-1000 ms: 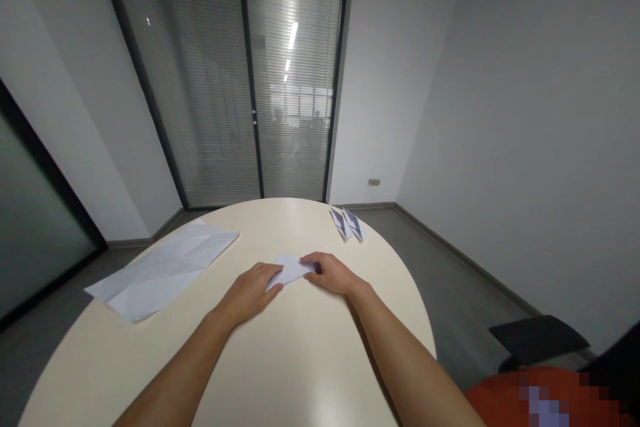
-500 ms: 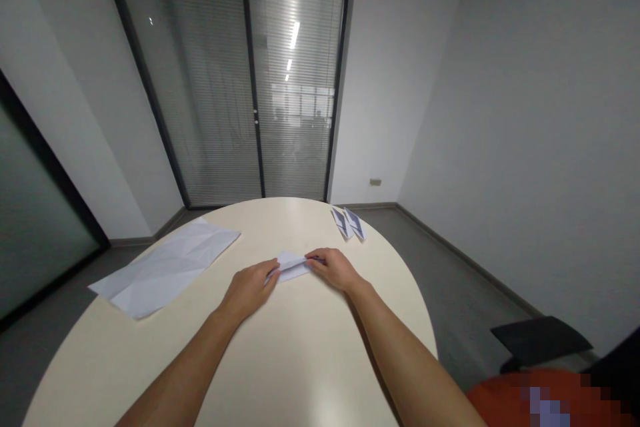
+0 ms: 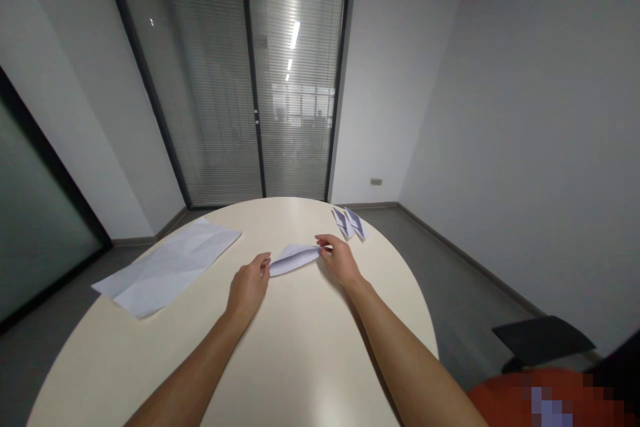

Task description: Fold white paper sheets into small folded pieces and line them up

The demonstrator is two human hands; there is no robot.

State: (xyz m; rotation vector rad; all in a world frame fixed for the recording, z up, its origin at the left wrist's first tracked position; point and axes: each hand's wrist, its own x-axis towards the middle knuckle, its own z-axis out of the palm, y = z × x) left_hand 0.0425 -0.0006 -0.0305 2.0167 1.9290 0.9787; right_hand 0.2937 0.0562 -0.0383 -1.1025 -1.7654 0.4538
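Left hand (image 3: 249, 284) and right hand (image 3: 339, 259) pinch folded paper (image 3: 293, 258) over table (image 3: 300, 347).

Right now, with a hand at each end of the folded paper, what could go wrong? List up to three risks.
1. The left hand and right hand hold only the ends of the paper; pulling apart could tear it or open the fold.
2. The two pieces lie near the table edge; the right arm might knock them off.
3. The sheet reaches the left edge and could slide off.
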